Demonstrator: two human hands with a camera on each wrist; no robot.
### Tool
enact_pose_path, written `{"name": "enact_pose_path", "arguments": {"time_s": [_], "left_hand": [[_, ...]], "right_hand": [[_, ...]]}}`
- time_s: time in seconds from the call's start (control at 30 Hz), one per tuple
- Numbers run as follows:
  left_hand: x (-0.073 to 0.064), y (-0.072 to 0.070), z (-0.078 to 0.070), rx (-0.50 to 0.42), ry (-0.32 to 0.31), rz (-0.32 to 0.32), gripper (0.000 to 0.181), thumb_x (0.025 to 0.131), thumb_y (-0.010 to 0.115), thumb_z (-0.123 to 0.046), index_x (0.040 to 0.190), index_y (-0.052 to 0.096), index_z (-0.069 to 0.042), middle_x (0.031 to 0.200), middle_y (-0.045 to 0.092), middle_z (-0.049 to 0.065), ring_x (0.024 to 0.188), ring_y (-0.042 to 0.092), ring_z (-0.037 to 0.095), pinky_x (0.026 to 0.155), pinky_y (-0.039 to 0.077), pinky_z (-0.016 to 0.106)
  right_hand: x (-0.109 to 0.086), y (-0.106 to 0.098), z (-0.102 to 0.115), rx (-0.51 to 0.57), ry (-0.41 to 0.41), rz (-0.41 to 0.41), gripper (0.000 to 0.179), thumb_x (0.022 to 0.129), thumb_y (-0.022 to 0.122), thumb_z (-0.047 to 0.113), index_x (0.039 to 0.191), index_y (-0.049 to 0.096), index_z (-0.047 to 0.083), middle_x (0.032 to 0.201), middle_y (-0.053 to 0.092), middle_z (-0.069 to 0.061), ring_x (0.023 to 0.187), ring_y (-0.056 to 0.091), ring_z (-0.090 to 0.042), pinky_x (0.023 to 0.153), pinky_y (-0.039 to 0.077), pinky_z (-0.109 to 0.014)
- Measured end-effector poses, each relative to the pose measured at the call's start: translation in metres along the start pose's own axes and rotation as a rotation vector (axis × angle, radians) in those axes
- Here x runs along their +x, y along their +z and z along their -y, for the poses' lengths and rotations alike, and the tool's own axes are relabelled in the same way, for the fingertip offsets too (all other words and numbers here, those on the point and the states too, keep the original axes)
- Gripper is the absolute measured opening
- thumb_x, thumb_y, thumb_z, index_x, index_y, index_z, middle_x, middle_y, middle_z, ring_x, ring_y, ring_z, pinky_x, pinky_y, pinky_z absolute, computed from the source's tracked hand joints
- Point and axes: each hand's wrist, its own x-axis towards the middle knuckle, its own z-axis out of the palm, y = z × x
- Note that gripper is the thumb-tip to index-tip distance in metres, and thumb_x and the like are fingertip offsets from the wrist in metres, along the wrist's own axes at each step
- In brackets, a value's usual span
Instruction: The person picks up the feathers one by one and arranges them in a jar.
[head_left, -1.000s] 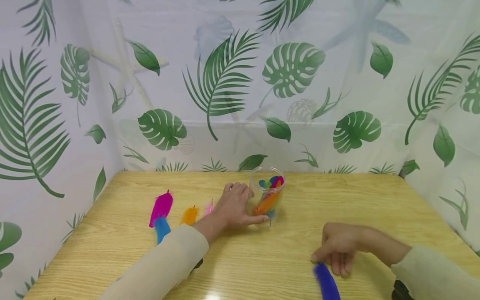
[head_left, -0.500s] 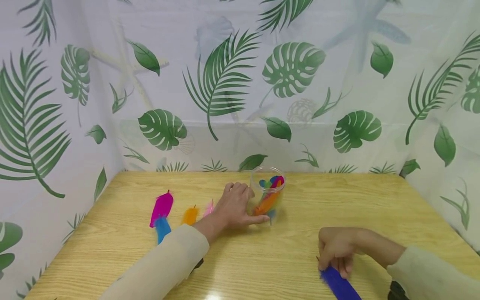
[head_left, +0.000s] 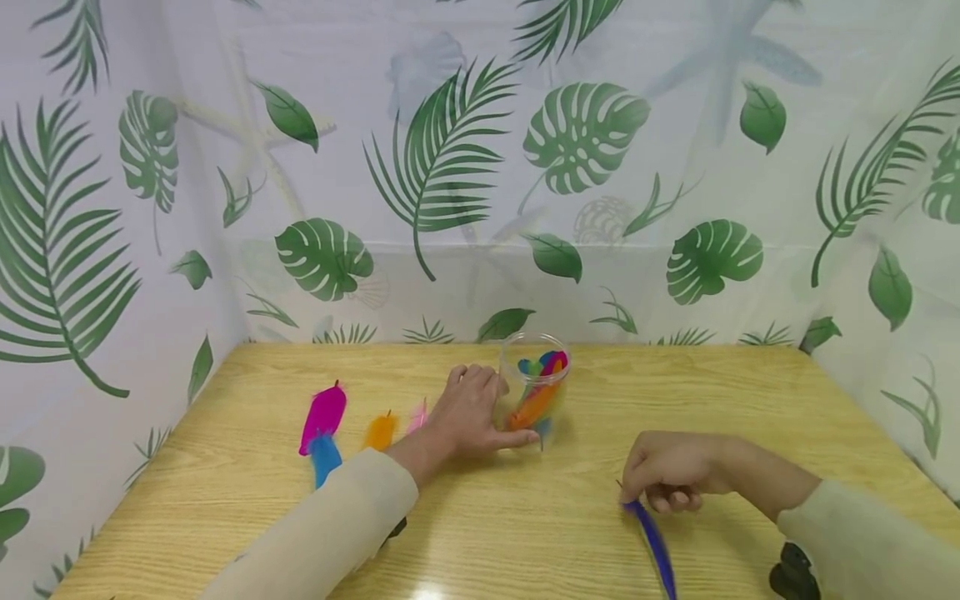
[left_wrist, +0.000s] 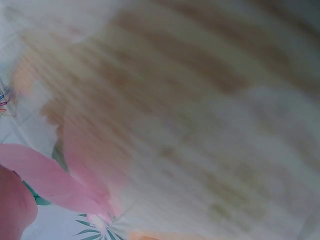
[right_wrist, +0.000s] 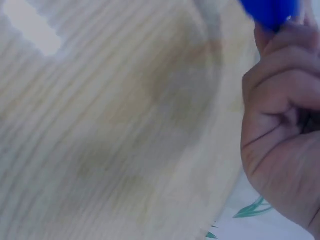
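Note:
My left hand point(head_left: 468, 412) holds a clear plastic jar point(head_left: 535, 358) low at its left side, the thumb lying across its front. Several coloured feathers point(head_left: 540, 396) stand inside the jar, among them orange, magenta, blue and green ones. Nearer the front right, my right hand point(head_left: 671, 471) pinches a dark blue feather point(head_left: 654, 546) close to its quill; it hangs down, nearly edge-on in the head view. The right wrist view catches that blue feather point(right_wrist: 270, 10) at the fingertips. In the left wrist view the hand point(left_wrist: 15, 207) shows only at the lower left edge.
Left of the jar, a magenta feather point(head_left: 324, 417), a light blue feather point(head_left: 325, 458), an orange feather point(head_left: 380, 431) and a pink feather point(head_left: 417, 414) lie on the wooden table point(head_left: 510, 533). A leaf-patterned cloth point(head_left: 465, 292) hangs behind and along both sides.
My right hand pulled slightly right and down, then rose and moved left, turning the blue feather from its broad face to its narrow edge. The left hand and jar stayed put.

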Motion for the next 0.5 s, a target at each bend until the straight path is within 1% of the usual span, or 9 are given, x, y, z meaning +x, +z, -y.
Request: {"name": "enact_pose_path", "arguments": {"time_s": [0.1, 0.17, 0.23, 0.33, 0.43, 0.5], "left_hand": [[0.000, 0.000, 0.000, -0.008, -0.001, 0.002, 0.081, 0.081, 0.052, -0.082, 0.120, 0.061, -0.011, 0.111, 0.058, 0.000, 0.111, 0.047, 0.021, 0.108, 0.029, 0.044], [0.000, 0.000, 0.000, -0.008, -0.001, 0.001, 0.081, 0.081, 0.052, -0.081, 0.120, 0.061, -0.011, 0.111, 0.058, 0.000, 0.111, 0.047, 0.021, 0.108, 0.029, 0.044], [-0.001, -0.001, 0.000, -0.005, -0.002, 0.000, 0.081, 0.081, 0.052, -0.082, 0.120, 0.061, -0.011, 0.112, 0.058, 0.000, 0.112, 0.047, 0.021, 0.108, 0.029, 0.044], [-0.001, 0.000, 0.000, -0.002, -0.002, -0.001, 0.082, 0.081, 0.051, -0.082, 0.120, 0.061, -0.011, 0.112, 0.058, 0.000, 0.112, 0.048, 0.021, 0.108, 0.029, 0.043], [-0.001, 0.000, 0.000, 0.000, 0.000, -0.001, 0.083, 0.081, 0.050, -0.082, 0.121, 0.061, -0.010, 0.113, 0.059, 0.001, 0.113, 0.048, 0.021, 0.107, 0.029, 0.043], [-0.001, 0.000, 0.000, -0.001, 0.001, -0.001, 0.083, 0.081, 0.050, -0.082, 0.121, 0.061, -0.011, 0.113, 0.059, 0.001, 0.114, 0.048, 0.021, 0.107, 0.029, 0.043]], "right_hand": [[-0.003, -0.006, 0.005, 0.057, -0.032, 0.027, 0.019, 0.092, 0.061, 0.011, 0.080, 0.070, -0.001, 0.055, 0.065, 0.001, 0.040, 0.051, -0.001, 0.037, 0.035, -0.016], [-0.004, -0.009, 0.008, 0.105, -0.047, 0.043, 0.018, 0.093, 0.059, 0.010, 0.084, 0.069, -0.002, 0.062, 0.070, -0.003, 0.045, 0.059, -0.003, 0.040, 0.042, -0.017], [-0.005, -0.012, 0.010, 0.145, -0.062, 0.042, 0.016, 0.094, 0.060, 0.009, 0.086, 0.067, -0.003, 0.068, 0.072, -0.006, 0.051, 0.064, -0.006, 0.045, 0.049, -0.020], [-0.005, -0.014, 0.012, 0.173, -0.093, 0.010, 0.011, 0.093, 0.063, 0.008, 0.088, 0.065, -0.002, 0.074, 0.073, -0.011, 0.058, 0.069, -0.010, 0.052, 0.055, -0.023], [-0.004, -0.014, 0.013, 0.185, -0.121, -0.021, 0.010, 0.091, 0.067, 0.007, 0.086, 0.061, 0.000, 0.078, 0.072, -0.013, 0.062, 0.069, -0.012, 0.057, 0.057, -0.025], [-0.003, -0.013, 0.012, 0.202, -0.130, -0.028, 0.013, 0.089, 0.069, 0.005, 0.085, 0.057, 0.002, 0.080, 0.072, -0.013, 0.065, 0.069, -0.013, 0.059, 0.057, -0.026]]}}
